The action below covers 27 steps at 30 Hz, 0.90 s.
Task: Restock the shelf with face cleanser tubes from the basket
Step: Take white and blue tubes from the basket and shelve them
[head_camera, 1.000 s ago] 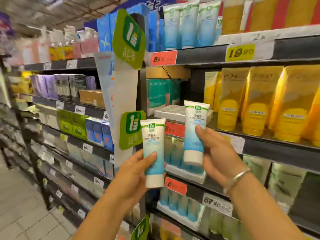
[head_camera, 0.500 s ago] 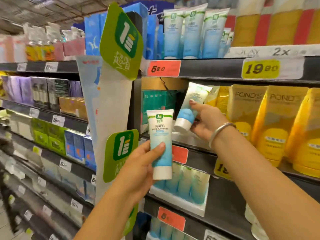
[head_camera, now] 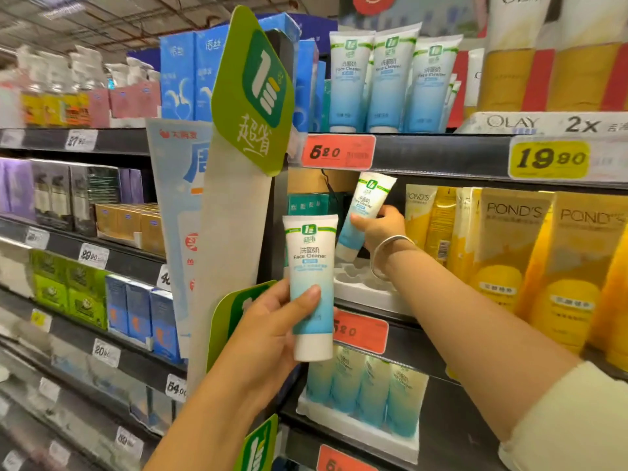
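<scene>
Plastic squeeze tubes, white-to-blue face cleanser, look light, soft-walled, slick. Right hand grips tilted tube mid-body, cap below grip, over white shelf tray. Left hand holds upright tube low, near cap.

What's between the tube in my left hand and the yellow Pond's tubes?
In the head view, your right hand with its tilted tube, above the white tray.

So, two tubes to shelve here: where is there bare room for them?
The white tray under the right hand shows bare moulded slots, bordered by green boxes and yellow Pond's tubes. The tilted tube is heading there. The top shelf row and the tray below are crowded.
</scene>
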Each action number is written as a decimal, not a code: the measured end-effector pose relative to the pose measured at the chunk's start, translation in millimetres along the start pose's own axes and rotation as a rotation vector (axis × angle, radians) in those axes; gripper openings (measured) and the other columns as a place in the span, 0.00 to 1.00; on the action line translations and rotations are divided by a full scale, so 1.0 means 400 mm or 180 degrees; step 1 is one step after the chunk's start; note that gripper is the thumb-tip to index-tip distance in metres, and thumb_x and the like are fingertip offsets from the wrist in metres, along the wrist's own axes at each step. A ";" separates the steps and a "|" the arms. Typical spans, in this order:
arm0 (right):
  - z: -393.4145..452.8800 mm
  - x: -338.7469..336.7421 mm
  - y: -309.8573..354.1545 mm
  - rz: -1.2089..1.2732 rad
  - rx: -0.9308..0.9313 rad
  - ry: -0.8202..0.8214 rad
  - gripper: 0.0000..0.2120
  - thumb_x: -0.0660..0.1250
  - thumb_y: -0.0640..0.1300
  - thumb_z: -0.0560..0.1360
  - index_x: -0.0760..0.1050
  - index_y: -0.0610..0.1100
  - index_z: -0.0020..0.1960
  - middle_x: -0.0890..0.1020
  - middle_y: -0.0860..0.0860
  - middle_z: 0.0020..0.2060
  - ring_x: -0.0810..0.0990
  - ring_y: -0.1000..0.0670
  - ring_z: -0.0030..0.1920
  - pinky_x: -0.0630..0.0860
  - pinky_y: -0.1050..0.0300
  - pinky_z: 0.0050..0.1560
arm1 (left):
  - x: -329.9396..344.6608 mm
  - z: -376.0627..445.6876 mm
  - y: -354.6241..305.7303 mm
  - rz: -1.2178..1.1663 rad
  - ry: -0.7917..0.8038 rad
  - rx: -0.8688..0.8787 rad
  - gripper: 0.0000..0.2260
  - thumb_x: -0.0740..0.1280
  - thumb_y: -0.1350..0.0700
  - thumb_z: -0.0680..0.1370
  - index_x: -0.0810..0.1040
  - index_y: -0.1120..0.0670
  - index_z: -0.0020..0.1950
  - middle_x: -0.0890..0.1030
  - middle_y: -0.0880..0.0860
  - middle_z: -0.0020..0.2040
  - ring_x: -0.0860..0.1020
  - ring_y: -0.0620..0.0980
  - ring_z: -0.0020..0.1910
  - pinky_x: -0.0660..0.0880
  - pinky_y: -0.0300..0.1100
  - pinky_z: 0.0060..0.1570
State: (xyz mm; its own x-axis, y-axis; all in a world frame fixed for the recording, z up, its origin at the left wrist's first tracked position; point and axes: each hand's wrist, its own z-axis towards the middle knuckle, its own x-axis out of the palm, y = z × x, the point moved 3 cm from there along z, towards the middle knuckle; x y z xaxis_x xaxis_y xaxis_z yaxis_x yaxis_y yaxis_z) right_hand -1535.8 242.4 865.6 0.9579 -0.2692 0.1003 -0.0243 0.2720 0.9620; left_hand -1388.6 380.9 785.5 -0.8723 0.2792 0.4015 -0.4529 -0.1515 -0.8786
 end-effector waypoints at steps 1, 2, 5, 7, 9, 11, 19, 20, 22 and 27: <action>0.003 0.007 0.000 -0.0167 -0.0087 0.0018 0.20 0.70 0.36 0.71 0.68 0.38 0.61 0.76 0.41 0.59 0.76 0.41 0.59 0.74 0.42 0.61 | -0.003 0.001 0.000 0.0019 0.0012 0.0003 0.24 0.70 0.53 0.64 0.77 0.53 0.59 0.83 0.56 0.49 0.82 0.50 0.45 0.79 0.41 0.39; 0.006 0.012 0.001 -0.0325 -0.0157 0.0038 0.19 0.70 0.36 0.71 0.69 0.38 0.60 0.77 0.42 0.59 0.77 0.42 0.59 0.74 0.43 0.61 | -0.006 0.003 0.000 0.0030 0.0019 0.0008 0.24 0.71 0.53 0.64 0.77 0.53 0.59 0.83 0.56 0.49 0.83 0.50 0.45 0.79 0.41 0.38; 0.014 0.027 -0.004 -0.0625 -0.0319 0.0139 0.18 0.71 0.37 0.71 0.70 0.40 0.58 0.78 0.43 0.58 0.77 0.43 0.58 0.76 0.46 0.59 | -0.013 0.007 0.002 0.0066 -0.0007 0.0050 0.24 0.71 0.52 0.63 0.77 0.52 0.60 0.84 0.55 0.49 0.83 0.49 0.45 0.79 0.41 0.38; 0.017 0.036 -0.010 -0.0747 -0.0369 0.0185 0.16 0.71 0.37 0.70 0.70 0.41 0.56 0.78 0.43 0.57 0.78 0.43 0.57 0.76 0.48 0.57 | -0.016 0.009 0.005 0.0095 -0.0021 0.0073 0.24 0.71 0.52 0.63 0.77 0.51 0.59 0.84 0.54 0.49 0.83 0.49 0.45 0.79 0.41 0.38; 0.021 0.046 -0.016 -0.0911 -0.0392 0.0219 0.16 0.71 0.37 0.70 0.70 0.41 0.56 0.78 0.43 0.57 0.78 0.43 0.57 0.76 0.48 0.56 | -0.017 0.013 0.007 0.0133 -0.0028 0.0077 0.25 0.71 0.51 0.62 0.77 0.50 0.59 0.84 0.54 0.49 0.83 0.49 0.46 0.79 0.42 0.40; 0.023 0.050 -0.022 -0.1096 -0.0348 0.0241 0.16 0.70 0.37 0.71 0.69 0.42 0.56 0.78 0.43 0.57 0.77 0.43 0.58 0.75 0.48 0.56 | -0.015 0.018 0.009 0.0188 -0.0026 0.0077 0.27 0.72 0.50 0.61 0.76 0.50 0.60 0.83 0.54 0.51 0.83 0.51 0.49 0.79 0.43 0.42; 0.024 0.044 -0.017 -0.1709 -0.0373 0.0285 0.16 0.69 0.40 0.72 0.70 0.40 0.58 0.77 0.43 0.58 0.76 0.43 0.59 0.73 0.51 0.54 | -0.001 0.041 0.008 0.0230 -0.0028 0.0159 0.27 0.71 0.50 0.62 0.75 0.50 0.61 0.83 0.53 0.52 0.82 0.51 0.50 0.79 0.43 0.43; 0.024 0.043 -0.015 -0.1728 -0.0399 0.0298 0.16 0.69 0.40 0.72 0.70 0.39 0.58 0.78 0.43 0.57 0.76 0.44 0.57 0.72 0.52 0.52 | 0.002 0.046 0.006 0.0205 -0.0045 0.0182 0.26 0.71 0.51 0.63 0.74 0.49 0.61 0.84 0.52 0.51 0.82 0.50 0.49 0.79 0.43 0.42; 0.021 0.042 -0.012 -0.1765 -0.0466 0.0303 0.15 0.70 0.41 0.72 0.71 0.39 0.56 0.78 0.43 0.55 0.75 0.48 0.50 0.70 0.56 0.47 | 0.009 0.055 0.001 0.0163 -0.0035 0.0220 0.25 0.71 0.52 0.63 0.73 0.49 0.59 0.84 0.49 0.48 0.83 0.48 0.48 0.80 0.43 0.42; 0.009 0.036 -0.015 -0.1866 -0.0413 0.0395 0.12 0.68 0.41 0.73 0.71 0.38 0.54 0.79 0.42 0.54 0.77 0.46 0.50 0.73 0.54 0.48 | 0.024 0.079 -0.012 0.0229 -0.0022 0.0321 0.21 0.70 0.52 0.64 0.73 0.50 0.56 0.85 0.48 0.47 0.83 0.48 0.47 0.81 0.45 0.46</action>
State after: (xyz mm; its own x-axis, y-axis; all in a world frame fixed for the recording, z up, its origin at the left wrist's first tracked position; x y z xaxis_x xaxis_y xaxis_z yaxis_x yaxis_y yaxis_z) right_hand -1523.1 233.7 862.4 0.8277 -0.3004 -0.4741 0.5443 0.2235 0.8086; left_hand -1400.4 354.5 801.7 -0.9043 0.2577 0.3404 -0.4051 -0.2656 -0.8748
